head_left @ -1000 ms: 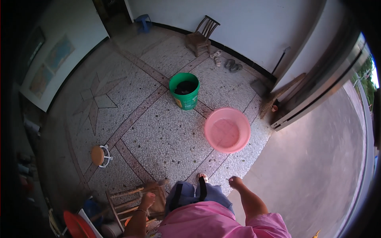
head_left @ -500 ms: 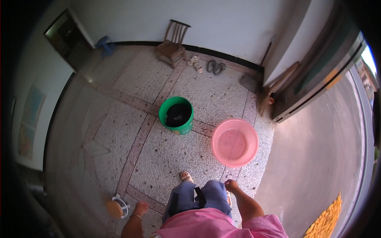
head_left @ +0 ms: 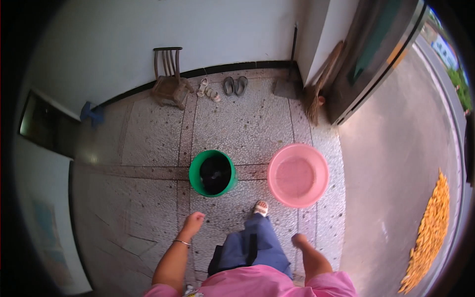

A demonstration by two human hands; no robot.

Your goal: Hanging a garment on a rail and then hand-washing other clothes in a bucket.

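A: Quick check. Your left hand (head_left: 194,220) hangs loosely curled just short of the green bucket (head_left: 213,173), touching nothing. Right hand (head_left: 299,241) looks loosely closed too, empty, down by your leg, and the pink basin (head_left: 298,174) is the nearest thing to it.

B: So neither grip is clamped on anything?

A: Neither, as far as the view shows. Bucket stands upright on the stone floor (head_left: 148,198) with something dark inside; can't tell what. Basin sits just beside it to your right, not touching, and looks wet or holding shallow water.

B: What can go wrong?

A: Your front foot (head_left: 261,208) lands right between the two. My guess: clip either rim with that foot and you tip it, and the floor turns slick. If the bucket is heavy, a one-handed grab at its rim could slosh or swing it into your shin. I can't make out a handle.

B: Other things around?

A: A small wooden chair (head_left: 170,84) against the wall, two pairs of sandals (head_left: 222,88) beside it, a broom (head_left: 319,91) leaning by the door frame. All well apart from you. A spread of yellow corn (head_left: 430,232) lies on the pavement far to your right.

B: Anything in the way?

A: Nothing between your hands and the two vessels, only your own leg.
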